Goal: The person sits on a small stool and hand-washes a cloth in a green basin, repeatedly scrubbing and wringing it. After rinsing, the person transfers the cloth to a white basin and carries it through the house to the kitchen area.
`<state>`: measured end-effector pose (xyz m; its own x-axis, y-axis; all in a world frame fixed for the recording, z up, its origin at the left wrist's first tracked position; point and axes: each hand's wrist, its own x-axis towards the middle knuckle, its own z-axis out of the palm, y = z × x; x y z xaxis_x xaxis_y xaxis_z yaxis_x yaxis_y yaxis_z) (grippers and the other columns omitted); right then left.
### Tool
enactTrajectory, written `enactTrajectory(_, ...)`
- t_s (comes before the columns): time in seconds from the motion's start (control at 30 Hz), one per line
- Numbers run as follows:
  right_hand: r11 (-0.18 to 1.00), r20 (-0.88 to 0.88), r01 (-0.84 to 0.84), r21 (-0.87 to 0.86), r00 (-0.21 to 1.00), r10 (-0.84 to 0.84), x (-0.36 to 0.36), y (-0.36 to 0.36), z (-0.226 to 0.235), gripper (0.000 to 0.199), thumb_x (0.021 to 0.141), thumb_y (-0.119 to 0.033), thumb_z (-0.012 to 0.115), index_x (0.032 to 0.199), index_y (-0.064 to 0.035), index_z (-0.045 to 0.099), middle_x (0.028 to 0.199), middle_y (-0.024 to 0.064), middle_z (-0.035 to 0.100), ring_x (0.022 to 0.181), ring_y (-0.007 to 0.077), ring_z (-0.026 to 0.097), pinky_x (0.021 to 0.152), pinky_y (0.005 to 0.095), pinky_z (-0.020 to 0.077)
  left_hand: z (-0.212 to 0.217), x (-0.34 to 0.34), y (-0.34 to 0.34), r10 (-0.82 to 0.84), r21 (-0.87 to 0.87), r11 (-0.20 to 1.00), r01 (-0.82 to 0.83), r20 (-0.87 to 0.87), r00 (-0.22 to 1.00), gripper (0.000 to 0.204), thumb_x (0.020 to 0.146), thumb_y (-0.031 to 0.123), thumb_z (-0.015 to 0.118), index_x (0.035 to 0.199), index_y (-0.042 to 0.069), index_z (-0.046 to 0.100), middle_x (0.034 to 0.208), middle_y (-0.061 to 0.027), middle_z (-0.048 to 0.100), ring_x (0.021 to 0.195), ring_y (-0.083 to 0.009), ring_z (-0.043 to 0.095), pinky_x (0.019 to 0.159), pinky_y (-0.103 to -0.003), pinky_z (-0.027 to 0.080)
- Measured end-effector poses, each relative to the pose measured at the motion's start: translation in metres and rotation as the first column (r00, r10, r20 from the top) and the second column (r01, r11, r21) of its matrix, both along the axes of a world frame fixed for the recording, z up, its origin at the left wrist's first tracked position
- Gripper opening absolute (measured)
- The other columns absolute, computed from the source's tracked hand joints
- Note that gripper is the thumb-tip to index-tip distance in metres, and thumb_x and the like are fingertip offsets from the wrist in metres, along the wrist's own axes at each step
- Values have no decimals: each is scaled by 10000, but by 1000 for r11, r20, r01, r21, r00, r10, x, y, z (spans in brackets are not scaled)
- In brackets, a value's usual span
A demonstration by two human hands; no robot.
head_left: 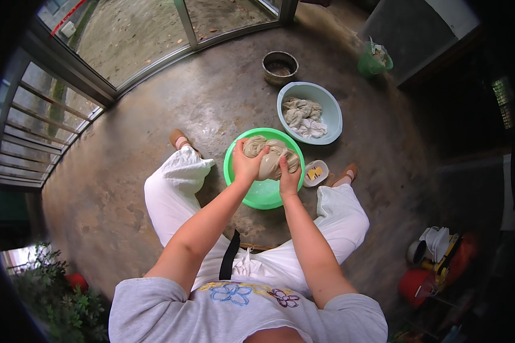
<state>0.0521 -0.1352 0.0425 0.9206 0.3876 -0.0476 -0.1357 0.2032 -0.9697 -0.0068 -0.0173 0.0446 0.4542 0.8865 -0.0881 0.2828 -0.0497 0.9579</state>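
Note:
Both my hands are closed round a bunched, wet-looking beige cloth (273,159) above a bright green basin (263,197). My left hand (248,163) grips its left end, thumb laid across the folds. At the other end my right hand (290,176) clasps the cloth with the thumb on top. Some water shows in the basin beneath. Close to my right hand, on the floor, sits a small white dish (315,173) with yellowish pieces in it, perhaps soap. A pale blue basin (333,117) beyond holds crumpled beige and white cloths (304,116).
A dark metal pot (280,67) stands behind the blue basin. Farther right is a green bin (375,59). My legs spread either side of the green basin. Glass doors (154,63) line the far left; red containers (416,286) and plants (51,297) are at the near sides.

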Motion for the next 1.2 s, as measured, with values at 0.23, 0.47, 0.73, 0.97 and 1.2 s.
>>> enactTrajectory(0.23,943,-611,303,137,775,-160,13,16,-2,316,921,-297,542,1094,-39,599,1059,70,618,939,199,609,819,341,499,75,7,-16,-155,444,881,165,-58,986,404,601,204,804,893,61,565,872,-126,585,810,-336,581,708,-396,466)
enactTrajectory(0.47,891,-770,-39,451,487,411,9,19,0,507,950,-425,305,1240,-58,501,1244,111,538,1105,252,554,952,395,462,75,5,-1,-420,512,715,475,-228,878,290,597,164,734,834,82,589,795,-126,586,761,-335,583,655,-409,465)
enactTrajectory(0.73,787,-764,-166,594,190,616,11,13,-35,482,941,-453,336,1237,-116,514,1215,104,562,1065,254,585,870,397,514,69,12,11,-647,532,500,684,-296,703,341,580,190,732,866,85,579,838,-129,579,755,-347,579,644,-427,464)
enactTrajectory(0.97,782,-871,-527,332,146,469,36,19,-18,502,926,-502,361,1162,-108,563,1130,112,609,963,249,636,815,431,539,66,15,28,-711,463,439,770,-346,612,387,568,211,734,903,95,579,888,-135,577,792,-349,585,667,-439,477)
enactTrajectory(1.2,812,-906,-496,306,110,409,51,25,-10,560,911,-554,379,1188,-100,555,1170,133,592,1035,275,607,885,476,501,53,23,31,-622,366,541,757,-431,654,466,635,267,745,1022,86,560,934,-146,600,844,-353,594,717,-418,488)
